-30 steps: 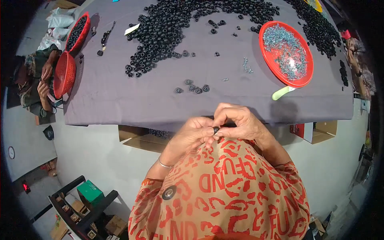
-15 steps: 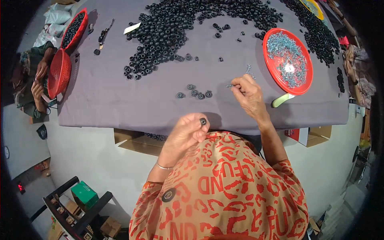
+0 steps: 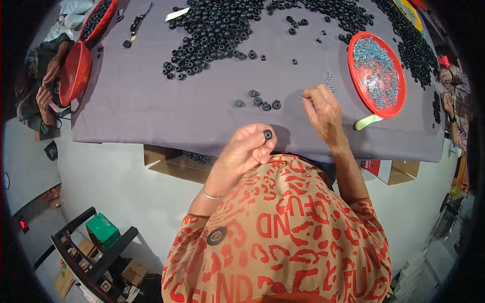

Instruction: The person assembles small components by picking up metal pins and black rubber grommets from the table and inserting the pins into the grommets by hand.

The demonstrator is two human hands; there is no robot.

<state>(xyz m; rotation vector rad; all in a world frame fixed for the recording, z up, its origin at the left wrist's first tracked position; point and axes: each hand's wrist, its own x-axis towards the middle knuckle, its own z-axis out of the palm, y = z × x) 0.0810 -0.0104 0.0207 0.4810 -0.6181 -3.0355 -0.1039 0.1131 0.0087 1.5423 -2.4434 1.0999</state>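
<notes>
My left hand point(image 3: 245, 151) is closed near the table's front edge, pinching a small black hollow barrel-shaped part point(image 3: 268, 135) with its round opening facing up. Off to the right, my right hand point(image 3: 326, 113) hovers over the cloth, thumb and forefinger pinched on a tiny silvery metal piece point(image 3: 301, 97), too small to name exactly. Between and beyond my hands sit several similar black parts point(image 3: 266, 106) in a loose cluster. Just past my right fingers lies a small scatter of silvery metal pieces point(image 3: 330, 83).
A red round tray point(image 3: 360, 87) of silvery pieces stands at right, a pale green handle point(image 3: 365, 122) beside it. A large heap of black parts point(image 3: 212, 40) covers the far middle; smaller black pieces point(image 3: 417, 53) lie far right. Red baskets point(image 3: 76, 76) and other people's hands point(image 3: 46, 98) are at left.
The view has shifted slightly, so the table's contents sit a little higher and more to the right. Both hands keep their pinches; my right fingers have tilted a little.
</notes>
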